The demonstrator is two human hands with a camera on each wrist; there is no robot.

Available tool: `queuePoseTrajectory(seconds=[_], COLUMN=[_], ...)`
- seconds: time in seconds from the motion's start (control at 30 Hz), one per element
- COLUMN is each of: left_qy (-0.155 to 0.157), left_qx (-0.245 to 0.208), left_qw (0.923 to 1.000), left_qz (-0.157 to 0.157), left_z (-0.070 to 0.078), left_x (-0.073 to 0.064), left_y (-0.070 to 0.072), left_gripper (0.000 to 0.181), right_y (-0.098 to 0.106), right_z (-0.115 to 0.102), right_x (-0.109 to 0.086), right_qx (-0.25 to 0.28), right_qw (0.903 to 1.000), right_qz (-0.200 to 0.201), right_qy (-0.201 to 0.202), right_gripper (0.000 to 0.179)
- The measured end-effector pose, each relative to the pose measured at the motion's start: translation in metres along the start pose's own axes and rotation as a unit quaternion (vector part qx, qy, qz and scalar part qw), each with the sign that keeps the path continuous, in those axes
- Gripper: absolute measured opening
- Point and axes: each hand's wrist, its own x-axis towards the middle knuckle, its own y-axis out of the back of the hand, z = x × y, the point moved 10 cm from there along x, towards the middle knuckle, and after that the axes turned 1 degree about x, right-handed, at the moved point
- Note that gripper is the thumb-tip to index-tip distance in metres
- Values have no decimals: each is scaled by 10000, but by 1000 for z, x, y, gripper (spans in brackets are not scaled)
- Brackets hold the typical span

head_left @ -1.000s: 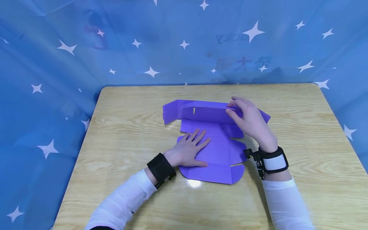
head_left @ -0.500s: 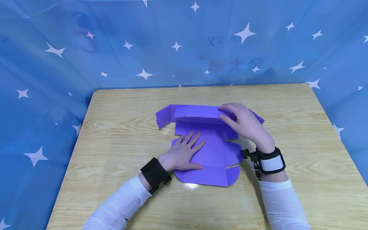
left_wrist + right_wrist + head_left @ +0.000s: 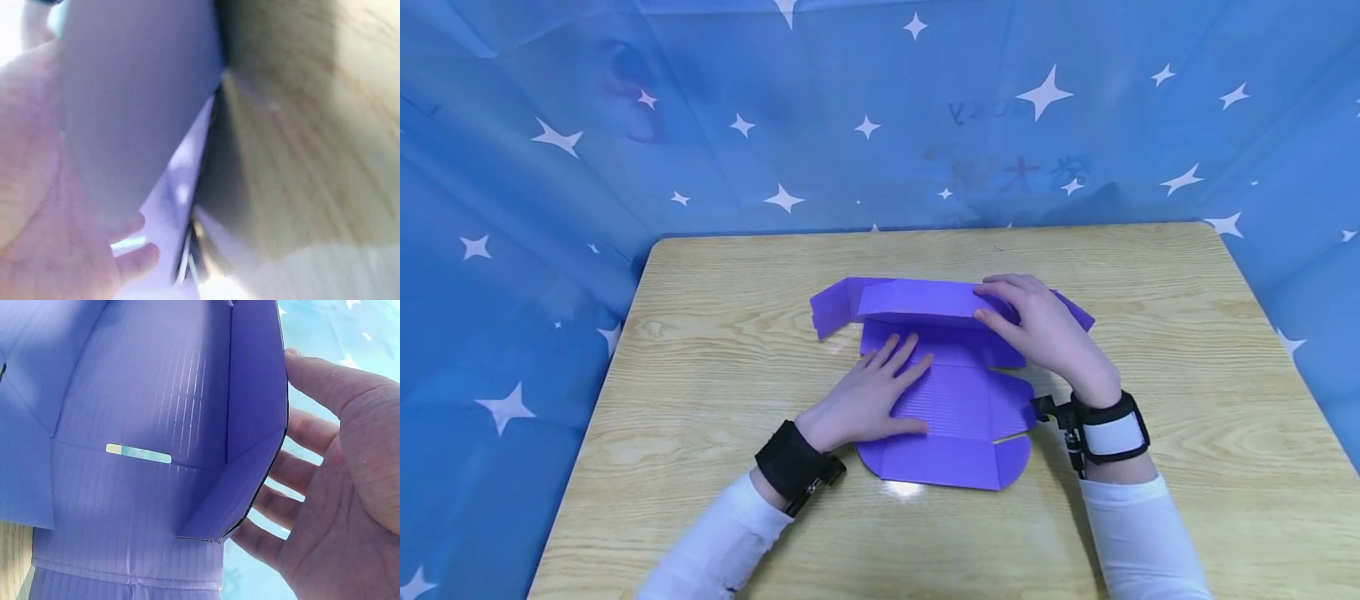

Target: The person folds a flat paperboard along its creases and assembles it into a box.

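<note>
A purple cardboard box (image 3: 958,400), partly unfolded, lies in the middle of the wooden table. Its far panel stands up, and a narrow flap (image 3: 917,297) along the top bends toward me. My left hand (image 3: 865,396) is over the left part of the base, fingers spread. In the left wrist view, a side panel (image 3: 137,94) shows beside the palm. My right hand (image 3: 1045,325) holds the right end of the flap, thumb on the near edge and fingers over the top. A slot (image 3: 137,453) and ribbed creases show on the panel in the right wrist view.
The wooden table (image 3: 715,333) extends around the box on all sides. A blue curtain (image 3: 850,108) with white stars hangs behind it and along both sides. The box's left wing (image 3: 832,310) sticks out past its base.
The narrow top flap has tipped toward me, hiding the slot in the head view, with my right hand keeping its grip. My left hand has shifted slightly to the left over the base.
</note>
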Motion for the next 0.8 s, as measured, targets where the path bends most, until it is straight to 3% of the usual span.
queuePoseTrajectory(seconds=[0.3, 0.47, 0.57, 0.7, 0.8], left_qy=[171, 513, 871, 1189, 1236], left_qx=[-365, -577, -810, -1204, -1383], left_qw=[9954, 9854, 9685, 9344, 9199], left_qz=[867, 1515, 2185, 3133, 3454], left_z=[-14, -30, -41, -50, -52], left_x=[-30, -47, -58, -66, -60], left_y=[32, 49, 64, 85, 93], left_gripper=[89, 84, 72, 54, 48], right_y=[0, 0, -1, 0, -1], right_z=[-2, -3, -3, -4, -3], right_x=[0, 0, 1, 0, -1], right_qx=[-4, -13, -10, 1, 1], right_qw=[10000, 10000, 10000, 10000, 10000], right_qz=[59, 30, 9, 16, 26], right_qy=[37, 54, 52, 69, 56], right_gripper=[43, 43, 43, 43, 43])
